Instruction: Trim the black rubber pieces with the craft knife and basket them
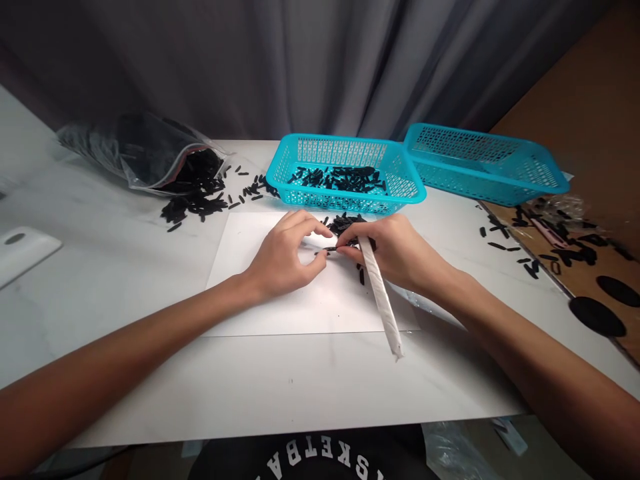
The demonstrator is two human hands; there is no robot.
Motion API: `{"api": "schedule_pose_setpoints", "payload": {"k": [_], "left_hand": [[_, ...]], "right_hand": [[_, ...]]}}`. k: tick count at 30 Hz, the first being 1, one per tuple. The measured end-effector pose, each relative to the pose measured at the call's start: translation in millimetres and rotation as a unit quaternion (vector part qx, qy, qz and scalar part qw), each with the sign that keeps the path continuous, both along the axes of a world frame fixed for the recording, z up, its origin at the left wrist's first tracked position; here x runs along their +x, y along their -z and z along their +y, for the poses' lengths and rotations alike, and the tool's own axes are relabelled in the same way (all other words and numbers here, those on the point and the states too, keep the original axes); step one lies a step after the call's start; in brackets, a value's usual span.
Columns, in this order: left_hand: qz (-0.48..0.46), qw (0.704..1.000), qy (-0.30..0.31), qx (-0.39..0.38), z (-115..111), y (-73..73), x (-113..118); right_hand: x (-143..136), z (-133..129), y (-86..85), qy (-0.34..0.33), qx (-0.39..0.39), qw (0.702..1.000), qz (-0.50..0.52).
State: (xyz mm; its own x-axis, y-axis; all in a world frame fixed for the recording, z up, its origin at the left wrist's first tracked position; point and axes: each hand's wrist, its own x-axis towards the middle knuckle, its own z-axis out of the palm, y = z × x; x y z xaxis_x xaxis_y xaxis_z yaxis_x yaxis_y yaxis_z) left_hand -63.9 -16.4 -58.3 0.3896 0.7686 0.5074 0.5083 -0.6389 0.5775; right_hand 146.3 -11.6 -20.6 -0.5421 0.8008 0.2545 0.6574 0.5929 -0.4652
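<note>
My right hand [393,250] pinches a small black oblong piece [330,249] between thumb and index finger. A long white stick-like roll [381,297], which looks wrapped in paper, is also tucked in that hand and slants toward the front edge. My left hand [287,253] is open on the left side of the piece, thumb and index finger curved apart. Its thumb tip is close to the piece; whether they touch I cannot tell. Both hands are over a white sheet [260,313]. A pile of black pieces [345,225] lies just behind the fingers, partly hidden.
A blue basket [350,200] holding black pieces stands behind the sheet, with a second blue basket [490,190] to its right. At left, an open plastic bag [135,157] spills more pieces. Black discs [597,316] and scattered pieces lie on a brown board at right.
</note>
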Motion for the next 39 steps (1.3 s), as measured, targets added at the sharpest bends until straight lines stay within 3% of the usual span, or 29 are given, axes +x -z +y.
{"api": "schedule_pose_setpoints", "payload": {"k": [7,25,39], "left_hand": [[-0.057,0.997,-0.02,0.047,1,4.6,-1],[-0.116,0.993,-0.027,-0.002,-1,0.0,1],[-0.113,0.993,-0.006,0.032,-1,-0.6,-1]], "right_hand": [[2,-3,-4.9,0.017,0.043,0.997,0.058],[2,-5,-14.4,0.047,-0.056,0.993,0.095],[2,-5,-11.3,0.04,-0.055,0.99,0.121]]}}
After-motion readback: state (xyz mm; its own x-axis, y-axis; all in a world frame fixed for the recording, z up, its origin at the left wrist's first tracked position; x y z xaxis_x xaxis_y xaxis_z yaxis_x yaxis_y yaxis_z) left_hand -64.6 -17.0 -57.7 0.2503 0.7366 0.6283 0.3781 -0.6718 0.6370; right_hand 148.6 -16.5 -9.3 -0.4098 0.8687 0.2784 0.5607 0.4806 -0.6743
